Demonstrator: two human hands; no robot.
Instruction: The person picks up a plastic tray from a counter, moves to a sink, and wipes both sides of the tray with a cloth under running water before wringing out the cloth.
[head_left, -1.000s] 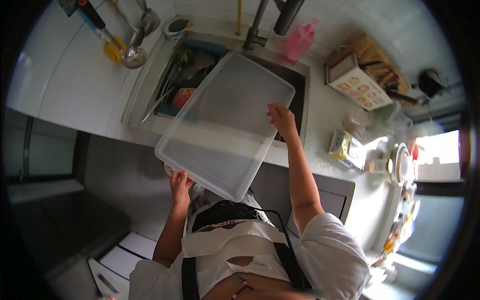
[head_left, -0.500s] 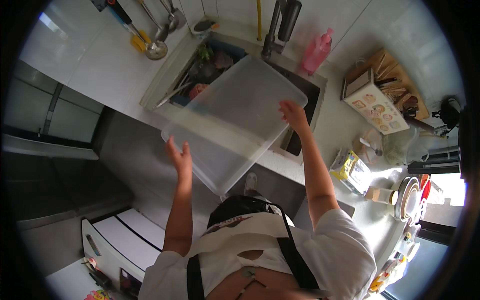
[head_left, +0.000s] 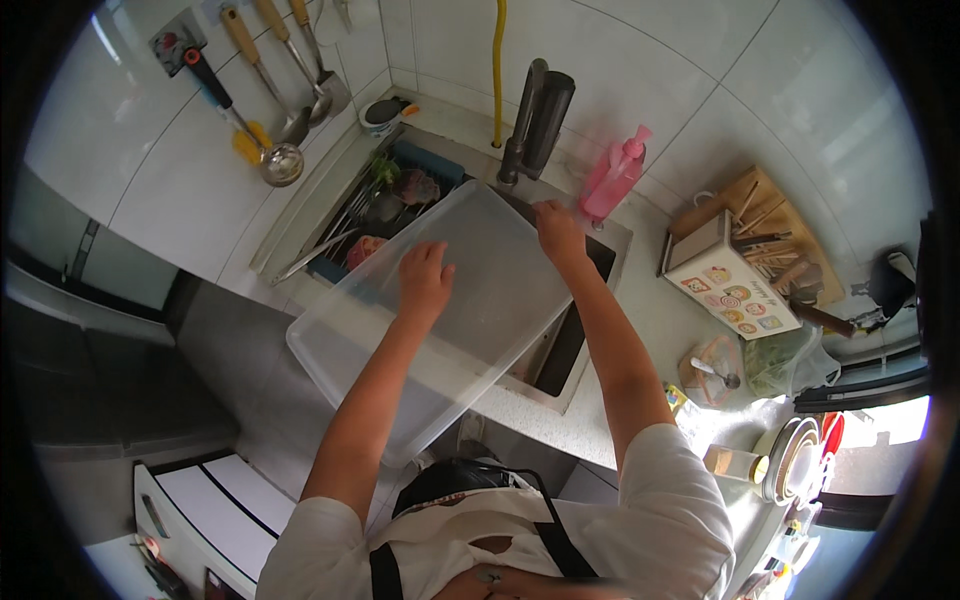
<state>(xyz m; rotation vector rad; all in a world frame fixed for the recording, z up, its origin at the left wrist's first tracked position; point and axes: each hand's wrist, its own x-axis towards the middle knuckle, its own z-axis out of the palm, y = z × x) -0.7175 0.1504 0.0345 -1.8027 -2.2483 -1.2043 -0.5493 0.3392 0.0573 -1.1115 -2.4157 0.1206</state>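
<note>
A translucent plastic lid [head_left: 480,290], large and rectangular with a raised rim, slants across the sink and juts out past the counter's front edge. My right hand [head_left: 562,237] grips its far right corner, the fingers bent at the rim. Over the lid's left part is my left hand [head_left: 427,285], its thumb apart from the fingers; whether it touches the plastic I cannot tell. Beneath and beyond the lid is the sink [head_left: 563,365], its left side holding a blue basket [head_left: 447,160] with leafy greens [head_left: 381,170] and bagged food.
A dark faucet [head_left: 535,125] and a pink pump bottle [head_left: 615,178] stand behind the sink. Ladles and turners [head_left: 281,165] hang on the left wall. To the right are a utensil box [head_left: 730,277], a clear container [head_left: 711,370] and stacked bowls [head_left: 798,460].
My left hand has left the lid's near left edge and moved up over the lid. My right hand has shifted along the rim to the far corner. The view has tilted upward.
</note>
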